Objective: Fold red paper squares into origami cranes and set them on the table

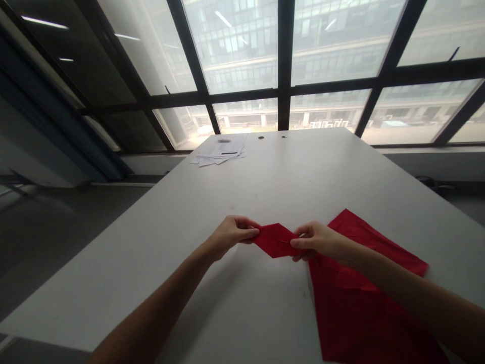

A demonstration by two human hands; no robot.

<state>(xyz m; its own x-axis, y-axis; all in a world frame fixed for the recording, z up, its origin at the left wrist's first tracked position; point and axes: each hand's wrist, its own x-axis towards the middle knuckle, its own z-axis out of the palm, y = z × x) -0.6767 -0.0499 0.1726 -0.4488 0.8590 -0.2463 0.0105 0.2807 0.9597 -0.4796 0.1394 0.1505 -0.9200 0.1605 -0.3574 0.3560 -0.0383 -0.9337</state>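
A small folded piece of red paper [276,239] is stretched between my two hands above the white table [242,197]. My left hand [235,233] pinches its left end between thumb and fingers. At the right end, my right hand [315,241] has thumb and fingers closed on the paper. Larger red sheets [356,308] lie on the table at the right, partly hidden under my right hand and forearm.
Loose white papers [217,151] with a small dark item on them lie at the table's far left. Two small dark round spots are near the far edge. Large framed windows [235,55] stand beyond the table, and a dark blue curtain [56,106] hangs at the left.
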